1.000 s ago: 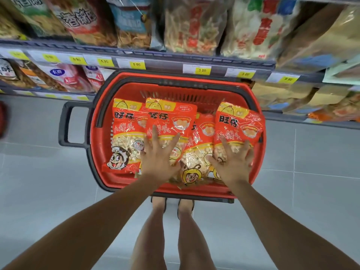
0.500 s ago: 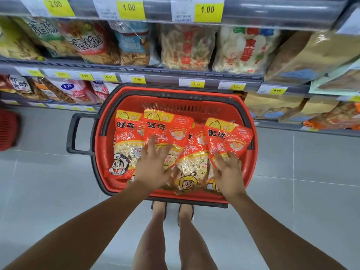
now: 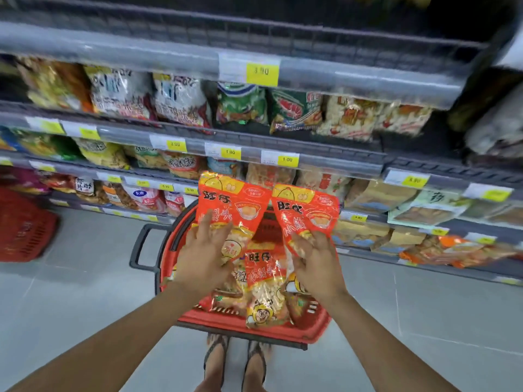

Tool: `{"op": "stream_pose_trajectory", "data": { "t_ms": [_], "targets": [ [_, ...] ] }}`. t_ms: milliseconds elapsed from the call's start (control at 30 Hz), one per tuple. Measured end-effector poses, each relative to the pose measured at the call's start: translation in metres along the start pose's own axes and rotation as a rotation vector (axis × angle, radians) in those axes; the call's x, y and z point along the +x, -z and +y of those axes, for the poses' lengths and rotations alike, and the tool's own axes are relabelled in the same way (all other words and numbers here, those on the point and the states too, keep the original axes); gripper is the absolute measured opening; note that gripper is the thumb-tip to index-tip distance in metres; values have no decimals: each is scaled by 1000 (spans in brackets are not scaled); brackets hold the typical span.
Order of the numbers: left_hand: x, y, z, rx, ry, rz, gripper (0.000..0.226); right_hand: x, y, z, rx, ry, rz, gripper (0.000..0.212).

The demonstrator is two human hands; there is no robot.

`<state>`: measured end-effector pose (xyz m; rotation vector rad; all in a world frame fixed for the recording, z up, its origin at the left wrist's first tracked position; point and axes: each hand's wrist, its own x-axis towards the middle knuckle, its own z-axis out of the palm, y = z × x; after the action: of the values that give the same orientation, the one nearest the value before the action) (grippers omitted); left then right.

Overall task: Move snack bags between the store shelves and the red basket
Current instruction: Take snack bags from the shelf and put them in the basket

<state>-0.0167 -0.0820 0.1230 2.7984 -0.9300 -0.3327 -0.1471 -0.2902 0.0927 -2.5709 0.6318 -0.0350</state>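
I log the left hand (image 3: 202, 256) grasping a red-orange snack bag (image 3: 232, 199) by its lower part and the right hand (image 3: 317, 261) gripping a second snack bag (image 3: 308, 210) likewise, both raised side by side above the red basket (image 3: 226, 325). Further matching bags (image 3: 263, 290) lie in that basket, on the floor between the sandalled feet (image 3: 215, 360) and the store shelves (image 3: 325, 162). The raised bags hide the basket's far rim and some shelved packets; another red basket (image 3: 22, 224) sits well apart, left.
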Motion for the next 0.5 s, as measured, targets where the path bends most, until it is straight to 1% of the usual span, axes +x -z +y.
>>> {"op": "stream_pose_trajectory", "data": {
  "t_ms": [100, 200, 300, 433, 500],
  "targets": [
    [1, 46, -4, 19, -39, 107, 87, 12, 48, -29, -8, 76, 83, 52],
    [-1, 97, -3, 13, -108, 240, 87, 18, 98, -60, -31, 163, 208, 45],
    [-6, 151, 4, -25, -172, 414, 83, 17, 145, -89, 12, 254, 366, 41],
    [-5, 215, 13, -13, -260, 581, 77, 21, 199, -123, 25, 347, 494, 41],
    [-4, 243, 19, -27, -278, 667, 75, 25, 224, -140, -2, 411, 556, 41]
  ]
}}
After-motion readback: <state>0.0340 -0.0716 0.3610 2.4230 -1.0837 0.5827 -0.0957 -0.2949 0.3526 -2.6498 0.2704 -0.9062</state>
